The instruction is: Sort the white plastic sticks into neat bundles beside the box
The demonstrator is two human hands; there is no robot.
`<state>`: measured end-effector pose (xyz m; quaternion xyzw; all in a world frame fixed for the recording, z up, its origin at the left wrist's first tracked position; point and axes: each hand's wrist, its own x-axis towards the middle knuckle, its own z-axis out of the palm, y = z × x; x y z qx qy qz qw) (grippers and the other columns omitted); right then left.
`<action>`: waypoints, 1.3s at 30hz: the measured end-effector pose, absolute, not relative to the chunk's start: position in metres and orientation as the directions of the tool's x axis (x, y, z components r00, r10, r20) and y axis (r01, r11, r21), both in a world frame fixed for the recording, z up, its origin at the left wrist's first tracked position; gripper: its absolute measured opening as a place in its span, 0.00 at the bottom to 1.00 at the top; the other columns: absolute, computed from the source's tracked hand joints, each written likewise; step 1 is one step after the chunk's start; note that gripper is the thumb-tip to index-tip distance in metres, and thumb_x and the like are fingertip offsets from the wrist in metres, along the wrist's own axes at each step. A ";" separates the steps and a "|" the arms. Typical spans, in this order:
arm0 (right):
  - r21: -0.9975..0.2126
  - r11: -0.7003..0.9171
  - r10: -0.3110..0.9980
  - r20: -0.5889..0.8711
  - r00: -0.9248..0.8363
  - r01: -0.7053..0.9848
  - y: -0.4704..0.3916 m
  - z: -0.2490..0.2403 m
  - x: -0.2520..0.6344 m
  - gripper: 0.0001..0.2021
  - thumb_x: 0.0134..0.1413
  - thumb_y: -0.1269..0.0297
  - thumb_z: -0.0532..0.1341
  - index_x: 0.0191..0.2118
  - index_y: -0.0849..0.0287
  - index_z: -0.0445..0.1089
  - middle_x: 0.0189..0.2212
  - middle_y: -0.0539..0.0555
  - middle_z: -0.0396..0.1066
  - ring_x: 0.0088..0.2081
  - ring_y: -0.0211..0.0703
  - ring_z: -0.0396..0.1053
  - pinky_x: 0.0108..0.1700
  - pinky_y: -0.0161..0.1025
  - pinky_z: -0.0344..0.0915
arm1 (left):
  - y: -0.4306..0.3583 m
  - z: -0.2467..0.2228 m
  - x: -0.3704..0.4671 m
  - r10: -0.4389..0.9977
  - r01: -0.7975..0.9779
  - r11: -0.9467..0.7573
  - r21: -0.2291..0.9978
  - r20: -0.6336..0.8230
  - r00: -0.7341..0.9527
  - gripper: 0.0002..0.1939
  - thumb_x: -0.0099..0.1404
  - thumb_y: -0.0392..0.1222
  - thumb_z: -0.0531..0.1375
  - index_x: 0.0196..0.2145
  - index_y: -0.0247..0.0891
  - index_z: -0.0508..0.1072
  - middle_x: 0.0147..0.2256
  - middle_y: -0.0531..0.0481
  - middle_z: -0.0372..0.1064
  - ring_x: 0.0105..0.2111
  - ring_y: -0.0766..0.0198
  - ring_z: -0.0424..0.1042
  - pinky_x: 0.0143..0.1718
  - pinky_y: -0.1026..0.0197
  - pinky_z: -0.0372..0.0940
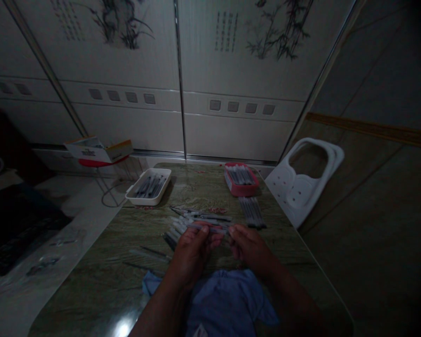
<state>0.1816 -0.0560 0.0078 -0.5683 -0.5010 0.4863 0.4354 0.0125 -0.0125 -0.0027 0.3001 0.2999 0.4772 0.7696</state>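
Note:
Between my two hands a slender pen lies nearly level over the table. My left hand has its fingers closed round the left part of it, thumb on top. The fingertips of my right hand pinch its right end. Just behind and left of my left hand, a loose pile of pens spreads over the tabletop. A row of pens lies side by side beyond my right hand, in front of a pink box filled with more pens.
A white tray of pens stands at the back left of the table. Blue cloth lies nearest me. A white folded plastic chair stands beyond the right edge, and an open carton rests on a red stool.

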 end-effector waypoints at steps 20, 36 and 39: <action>-0.988 -0.097 0.993 -0.088 0.075 0.123 -0.056 0.007 0.182 0.23 0.66 0.41 0.50 0.31 0.56 0.65 0.20 0.47 0.64 0.20 0.36 0.58 0.22 0.33 0.55 | -0.012 -0.002 0.012 0.911 -0.563 0.378 0.735 -0.184 0.370 0.14 0.63 0.42 0.67 0.44 0.36 0.71 0.39 0.42 0.78 0.39 0.59 0.79 0.42 0.60 0.72; -0.985 -0.083 0.992 -0.067 0.107 0.153 -0.055 0.003 0.184 0.22 0.66 0.43 0.51 0.29 0.55 0.62 0.20 0.45 0.59 0.21 0.36 0.56 0.24 0.34 0.52 | -0.012 -0.002 0.011 0.889 -0.538 0.390 0.747 -0.155 0.430 0.12 0.64 0.44 0.66 0.41 0.35 0.73 0.42 0.42 0.78 0.39 0.61 0.79 0.44 0.60 0.72; -0.991 -0.124 0.986 -0.116 0.123 0.059 -0.053 0.002 0.185 0.22 0.63 0.43 0.54 0.27 0.56 0.62 0.19 0.45 0.57 0.21 0.35 0.53 0.23 0.34 0.49 | -0.013 0.000 0.010 0.877 -0.533 0.380 0.756 -0.112 0.467 0.12 0.63 0.43 0.66 0.42 0.35 0.74 0.45 0.41 0.77 0.41 0.59 0.79 0.48 0.58 0.71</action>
